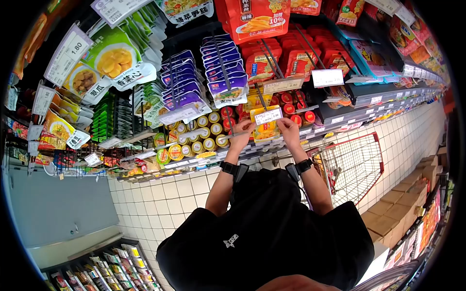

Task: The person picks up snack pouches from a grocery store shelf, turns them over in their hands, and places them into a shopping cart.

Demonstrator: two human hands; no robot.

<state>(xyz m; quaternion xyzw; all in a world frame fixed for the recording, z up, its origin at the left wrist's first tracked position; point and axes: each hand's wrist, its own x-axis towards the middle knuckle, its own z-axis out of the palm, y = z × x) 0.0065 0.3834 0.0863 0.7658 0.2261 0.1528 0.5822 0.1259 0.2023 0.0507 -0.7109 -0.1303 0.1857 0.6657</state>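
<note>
A yellow packet hangs at the front of a shelf hook, with a white price tag over its top. My left hand is at the left edge of the packet and tag, its fingers pinched together. On the other side, my right hand has its fingers closed at the right edge of the packet, just below the tag. Whether the fingers grip the packet, the tag or both is too small to tell. More yellow packets hang behind on the same hook.
Purple packets and red packets hang on hooks ahead. Round-lidded jars stand left of my hands, red-lidded jars to the right. A wire shopping cart is at the right; cardboard boxes line the aisle's far side.
</note>
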